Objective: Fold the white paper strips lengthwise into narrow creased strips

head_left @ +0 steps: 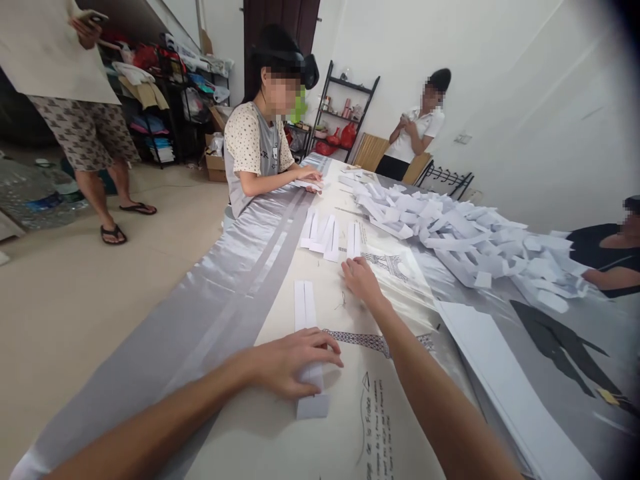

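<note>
My left hand [295, 363] lies over a long white folded paper strip [304, 303] on the table, its fingers spread and the thumb apart. That strip has a seam down its middle and its near end shows below my thumb. Farther out, my right hand [363, 283] has its fingers bent together at the near end of another folded paper strip [353, 239]; the fingertips are partly hidden. Just left of it lie several similar paper strips [330, 240]. Under both hands is a pale table mat [280, 440] printed with towers and writing.
A large heap of white papers [465, 233] covers the right side. A flat white stack [500, 373] and a dark cloth-like item [550, 340] lie nearer. A co-worker [265, 147] handles paper at the table's left edge; other people stand or sit around. Shelves [345, 110] stand behind.
</note>
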Demonstrator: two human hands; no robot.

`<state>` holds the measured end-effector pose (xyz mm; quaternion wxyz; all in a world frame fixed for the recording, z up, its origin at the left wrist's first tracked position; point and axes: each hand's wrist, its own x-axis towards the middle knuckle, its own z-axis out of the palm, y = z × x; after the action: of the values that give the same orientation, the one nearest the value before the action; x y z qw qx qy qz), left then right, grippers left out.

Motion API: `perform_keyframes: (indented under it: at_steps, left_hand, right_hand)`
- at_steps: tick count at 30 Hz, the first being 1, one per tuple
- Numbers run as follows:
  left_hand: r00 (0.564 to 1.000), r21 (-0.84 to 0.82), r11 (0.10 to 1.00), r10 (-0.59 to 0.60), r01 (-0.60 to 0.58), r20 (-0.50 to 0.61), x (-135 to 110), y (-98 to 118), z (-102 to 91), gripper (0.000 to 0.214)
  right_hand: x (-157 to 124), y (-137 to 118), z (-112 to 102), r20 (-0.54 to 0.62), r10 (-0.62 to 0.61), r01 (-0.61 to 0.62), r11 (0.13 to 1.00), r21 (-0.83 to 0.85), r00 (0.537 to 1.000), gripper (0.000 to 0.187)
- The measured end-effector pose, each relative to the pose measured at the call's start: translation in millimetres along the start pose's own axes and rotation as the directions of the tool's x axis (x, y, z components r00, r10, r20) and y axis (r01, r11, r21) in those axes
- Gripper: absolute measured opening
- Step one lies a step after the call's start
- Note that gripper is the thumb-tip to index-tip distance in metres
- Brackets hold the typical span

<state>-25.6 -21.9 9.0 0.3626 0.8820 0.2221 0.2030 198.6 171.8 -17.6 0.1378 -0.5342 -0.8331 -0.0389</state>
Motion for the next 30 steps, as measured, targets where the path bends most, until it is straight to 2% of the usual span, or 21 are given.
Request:
perform_keyframes:
  at_steps: [2,6,9,13,19,23,25,27,29,30]
  left_hand:
    - [1.000,0.043,0.999,0.027,-0.027,0.008,-1,1,1.8,0.058]
    - [0.997,0.089,0.993,0.071,-0.072,0.024,-4,5,4.8,0.051]
    - [0.998,0.087,0.994,0.067,-0.068,0.014,-5,7,6.3,0.052]
    - [0.998,0.105,0.993,0.055,-0.057,0.023,-6,10,6.4,0.053]
    - [0.999,0.137,0.990,0.040,-0.044,0.031,-4,15,3.9,0.053]
    - [0.999,0.185,0.982,0.040,-0.044,0.026,-3,17,2.4,0.048]
    - [0.999,0.229,0.973,0.039,-0.034,-0.020,-4,16,4.2,0.048]
    - [0.992,0.299,0.954,0.039,-0.001,-0.120,-6,13,7.7,0.048]
    - [0.963,0.382,0.922,0.042,0.066,-0.266,-7,10,11.6,0.044]
    - [0.934,0.416,0.902,0.042,0.118,-0.356,-8,8,13.3,0.042]
  right_hand:
    - [0,2,1,-0.024,0.030,-0.029,0.999,0.016,0.999,0.035]
    - [-10,8,1,-0.039,0.061,-0.060,0.997,0.043,0.997,0.034]
    - [-15,11,2,-0.041,0.059,-0.057,0.997,0.047,0.997,0.027]
    - [-14,12,1,-0.034,0.047,-0.045,0.998,0.040,0.998,0.031]
    - [-12,16,-4,-0.041,0.006,-0.005,1.000,0.027,0.999,0.025]
    - [-16,13,-3,-0.079,0.015,-0.012,0.999,0.041,0.997,0.037]
    - [-19,10,-3,-0.090,0.011,-0.005,0.998,0.067,0.996,0.036]
    - [-21,8,-4,-0.098,0.000,0.010,0.995,0.101,0.995,0.036]
    - [-25,7,-7,-0.109,-0.014,0.028,0.991,0.134,0.994,0.036]
    - [-29,8,-9,-0.115,-0.017,0.034,0.989,0.146,0.993,0.033]
